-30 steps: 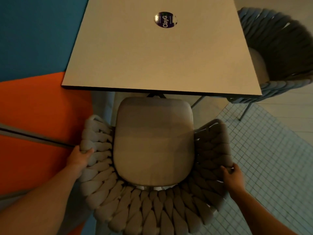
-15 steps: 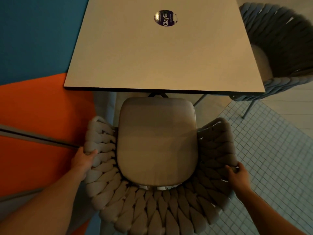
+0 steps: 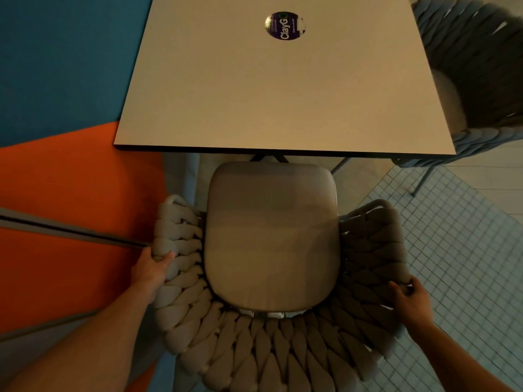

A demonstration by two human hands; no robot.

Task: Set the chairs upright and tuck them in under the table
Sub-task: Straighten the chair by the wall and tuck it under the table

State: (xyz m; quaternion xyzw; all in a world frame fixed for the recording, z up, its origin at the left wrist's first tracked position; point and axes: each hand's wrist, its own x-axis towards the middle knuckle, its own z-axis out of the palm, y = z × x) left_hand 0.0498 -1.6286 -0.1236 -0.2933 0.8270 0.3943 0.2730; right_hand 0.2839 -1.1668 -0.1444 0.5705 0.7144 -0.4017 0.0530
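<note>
A beige chair point(image 3: 271, 236) with a thick braided back and a smooth seat cushion stands upright right below me. Its seat front just reaches the near edge of the square table point(image 3: 283, 89). My left hand point(image 3: 151, 268) grips the left side of the braided rim. On the right side of the rim, my right hand point(image 3: 410, 299) is closed around the braid. A second chair point(image 3: 478, 80), grey and braided, stands upright at the table's right side, its seat partly under the tabletop.
A round purple sticker point(image 3: 284, 25) lies on the tabletop. The floor is orange point(image 3: 65, 188) and blue on the left, with small white tiles point(image 3: 452, 244) on the right. A dark floor strip point(image 3: 70, 230) runs in from the left.
The chair has slid slightly toward the table, and both hands have moved forward with it, keeping their grip on the rim.
</note>
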